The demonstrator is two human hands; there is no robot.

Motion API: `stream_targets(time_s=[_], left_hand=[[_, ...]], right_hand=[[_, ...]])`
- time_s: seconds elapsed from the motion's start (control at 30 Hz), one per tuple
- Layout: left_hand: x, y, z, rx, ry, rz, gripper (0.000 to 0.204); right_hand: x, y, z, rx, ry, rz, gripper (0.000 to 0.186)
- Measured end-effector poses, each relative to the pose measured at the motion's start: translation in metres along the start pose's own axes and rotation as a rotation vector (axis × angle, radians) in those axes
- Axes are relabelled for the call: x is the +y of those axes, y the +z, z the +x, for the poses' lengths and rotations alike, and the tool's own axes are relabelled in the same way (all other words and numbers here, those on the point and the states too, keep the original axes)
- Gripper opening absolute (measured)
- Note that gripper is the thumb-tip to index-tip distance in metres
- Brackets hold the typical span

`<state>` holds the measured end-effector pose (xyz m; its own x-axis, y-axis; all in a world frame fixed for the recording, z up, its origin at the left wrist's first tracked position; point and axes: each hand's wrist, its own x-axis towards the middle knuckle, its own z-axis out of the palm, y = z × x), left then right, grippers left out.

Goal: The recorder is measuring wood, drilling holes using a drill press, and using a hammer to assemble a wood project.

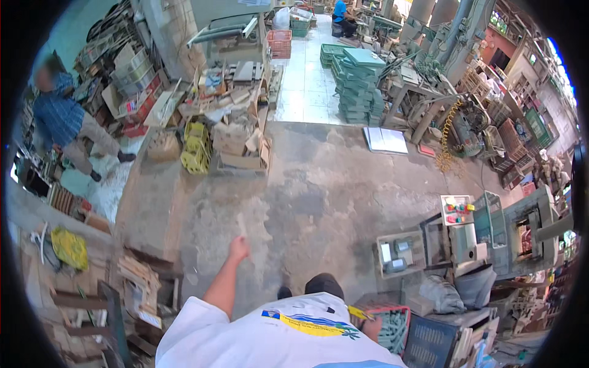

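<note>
My left hand (239, 248) hangs out ahead of my body above the concrete floor (300, 184), its fingers curled in, with nothing seen in it. Low on my right side, my right hand (372, 329) is closed around a slim yellow-and-black tool (358, 313); its exact kind is too small to make out. Just beyond that hand is a red-rimmed crate (392, 331) filled with pale green parts. My shirt partly hides my right arm.
Cardboard boxes (242, 156) and a yellow crate (196, 147) stand ahead left. Stacked green crates (359, 86) are ahead, near a white panel (385, 140) on the floor. Machinery and a grey tray (402, 253) line the right. One person (64, 116) walks at left; another (342, 15) sits far off.
</note>
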<state>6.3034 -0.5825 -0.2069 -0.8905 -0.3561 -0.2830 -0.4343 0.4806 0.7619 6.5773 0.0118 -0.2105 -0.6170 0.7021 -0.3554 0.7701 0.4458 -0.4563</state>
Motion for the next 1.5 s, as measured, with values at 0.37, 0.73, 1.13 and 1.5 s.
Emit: stream_targets(time_s=[0.37,0.73,1.13,1.5], left_hand=[[0.412,0.088,0.304,-0.555,-0.208,-0.918,0.026],[0.603,0.085,0.587,-0.569,-0.080,-1.496,0.044],[0.839,0.130,1.027,-0.563,-0.017,-0.769,0.027],[0.599,0.155,1.367,-0.368,-0.281,0.761,0.030]], right_hand=[[-0.227,0.112,0.196,0.110,-0.354,0.001,0.038],[-0.950,0.059,0.536,-0.203,-0.525,0.417,0.038],[-1.242,0.147,0.631,-0.499,-0.018,1.064,0.035],[-1.636,0.236,0.928,-0.441,-0.314,0.829,0.039]])
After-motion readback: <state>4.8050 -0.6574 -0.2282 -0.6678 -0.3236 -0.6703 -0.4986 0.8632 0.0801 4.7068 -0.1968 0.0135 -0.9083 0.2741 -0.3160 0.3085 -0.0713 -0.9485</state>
